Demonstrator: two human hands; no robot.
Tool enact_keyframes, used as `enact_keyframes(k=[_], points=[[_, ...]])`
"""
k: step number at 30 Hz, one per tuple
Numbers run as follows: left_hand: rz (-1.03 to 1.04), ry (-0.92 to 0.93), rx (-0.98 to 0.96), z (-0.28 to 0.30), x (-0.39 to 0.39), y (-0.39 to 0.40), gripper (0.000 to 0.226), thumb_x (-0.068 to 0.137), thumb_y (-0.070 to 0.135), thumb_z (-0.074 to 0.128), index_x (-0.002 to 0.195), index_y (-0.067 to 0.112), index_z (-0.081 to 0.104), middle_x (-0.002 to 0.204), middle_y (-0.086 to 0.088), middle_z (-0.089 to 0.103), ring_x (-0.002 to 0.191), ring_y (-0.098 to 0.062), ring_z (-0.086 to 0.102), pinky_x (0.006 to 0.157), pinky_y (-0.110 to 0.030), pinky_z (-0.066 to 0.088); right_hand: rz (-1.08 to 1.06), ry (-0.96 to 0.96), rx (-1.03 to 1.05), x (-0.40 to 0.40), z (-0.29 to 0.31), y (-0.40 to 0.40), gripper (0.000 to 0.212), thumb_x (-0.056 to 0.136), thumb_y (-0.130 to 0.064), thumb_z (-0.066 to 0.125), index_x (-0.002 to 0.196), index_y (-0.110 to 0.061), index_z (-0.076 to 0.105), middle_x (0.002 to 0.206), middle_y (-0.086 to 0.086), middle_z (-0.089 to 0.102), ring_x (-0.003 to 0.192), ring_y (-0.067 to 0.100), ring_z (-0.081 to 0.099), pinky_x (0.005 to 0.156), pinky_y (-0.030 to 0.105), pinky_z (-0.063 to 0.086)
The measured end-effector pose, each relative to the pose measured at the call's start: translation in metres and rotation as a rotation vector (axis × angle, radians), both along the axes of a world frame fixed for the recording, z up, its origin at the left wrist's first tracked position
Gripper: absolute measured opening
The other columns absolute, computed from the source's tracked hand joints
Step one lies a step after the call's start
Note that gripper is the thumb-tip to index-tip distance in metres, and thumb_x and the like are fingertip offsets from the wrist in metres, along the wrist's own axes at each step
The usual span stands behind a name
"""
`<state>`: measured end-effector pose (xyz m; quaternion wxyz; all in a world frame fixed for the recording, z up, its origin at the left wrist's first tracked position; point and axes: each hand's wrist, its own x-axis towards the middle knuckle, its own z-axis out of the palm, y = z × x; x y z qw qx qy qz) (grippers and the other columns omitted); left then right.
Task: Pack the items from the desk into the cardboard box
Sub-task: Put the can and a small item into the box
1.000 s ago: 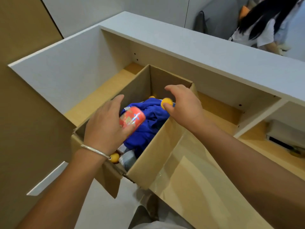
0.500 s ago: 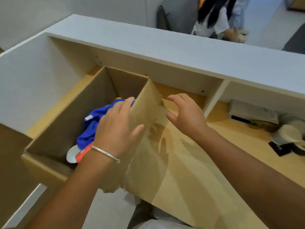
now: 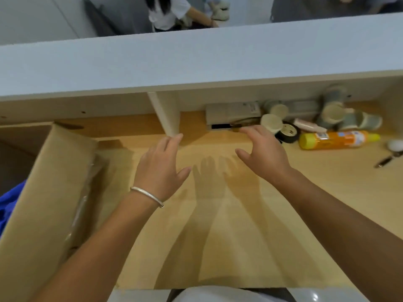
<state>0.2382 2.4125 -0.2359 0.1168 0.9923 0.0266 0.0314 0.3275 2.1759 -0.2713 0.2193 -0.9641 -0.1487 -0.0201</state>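
At the left edge of the frame stands the box, its near wall facing me, with blue cloth showing inside it at the far left. My left hand and right hand hover over the bare middle of the worktop, both with fingers spread and loose, holding nothing.

What remains to pack lies at the upper right of the frame: a cluster of cups, some on their sides, a black wheel-like disc, an orange bottle lying flat, and a flat grey box against the back wall. My right fingers are just beside the nearest cup.

The risk I see is in that crowding. The cups touch or nearly touch one another, so a careless reach may knock them into a roll along the worktop. The bottle, lying on its side, could roll off toward the right if nudged. Carrying across to the box, I could also catch its tall near wall and tip it or drop the load short.
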Motion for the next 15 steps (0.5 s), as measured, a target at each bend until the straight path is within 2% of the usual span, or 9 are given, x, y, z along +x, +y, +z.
enact_keyframes(k=[5, 10, 15], points=[[-0.112, 0.018, 0.010, -0.021, 0.047, -0.059, 0.078, 0.079, 0.042, 0.070, 0.144, 0.019, 0.033, 0.134, -0.006, 0.047, 0.119, -0.026, 0.048, 0.093, -0.040, 0.045, -0.138, 0.039, 0.003, 0.016, -0.018, -0.074, 0.057, 0.079, -0.034, 0.073, 0.130, -0.024, 0.052, 0.127, 0.002, 0.054, 0.115, 0.022, 0.051, 0.092, 0.039, 0.047], [-0.174, 0.029, -0.017, -0.042, 0.092, -0.111, 0.078, 0.081, 0.043, 0.067, 0.145, 0.025, 0.028, 0.142, -0.004, 0.041, 0.122, -0.026, 0.046, 0.091, -0.040, 0.045, -0.230, 0.075, -0.041, 0.036, -0.036, -0.128, 0.063, 0.077, -0.029, 0.075, 0.134, -0.020, 0.051, 0.135, 0.007, 0.052, 0.123, 0.026, 0.047, 0.096, 0.040, 0.043], [-0.238, 0.024, -0.062, -0.061, 0.141, -0.158, 0.079, 0.079, 0.042, 0.070, 0.144, 0.024, 0.030, 0.140, -0.003, 0.042, 0.123, -0.025, 0.045, 0.093, -0.039, 0.043, -0.253, 0.104, -0.048, 0.060, -0.052, -0.175, 0.062, 0.076, -0.026, 0.076, 0.133, -0.019, 0.052, 0.132, 0.011, 0.052, 0.119, 0.031, 0.048, 0.093, 0.041, 0.043]])
